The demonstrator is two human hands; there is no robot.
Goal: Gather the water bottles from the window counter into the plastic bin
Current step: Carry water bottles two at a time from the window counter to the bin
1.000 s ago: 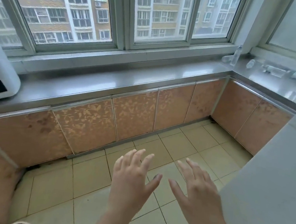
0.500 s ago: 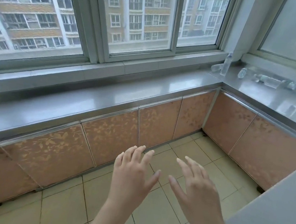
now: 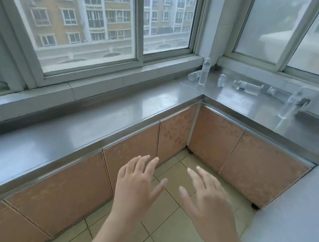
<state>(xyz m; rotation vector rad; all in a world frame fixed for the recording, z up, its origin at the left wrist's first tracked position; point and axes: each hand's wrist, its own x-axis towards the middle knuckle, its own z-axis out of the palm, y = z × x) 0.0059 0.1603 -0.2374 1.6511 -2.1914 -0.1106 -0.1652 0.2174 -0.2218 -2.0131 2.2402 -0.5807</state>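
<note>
left hand (image 3: 135, 186), right hand (image 3: 211, 200) — spread, bottles (image 3: 204, 72) far

The tabletop (image 3: 98, 117) is a dull silver-grey steel with a pale sheen, and the cabinet doors (image 3: 209, 133) under it are a coppery orange-pink, mottled with a faint leafy speckle and edged in silver trim. The floor tiles (image 3: 172, 236) are a pale yellowish beige with darker grout lines, the water bottles (image 3: 204, 71) are clear and colourless with whitish labels, and the window frames (image 3: 139, 37) are grey. Beyond the glass, the building (image 3: 72, 7) is tan-orange with white bands and white-framed windows.
</note>
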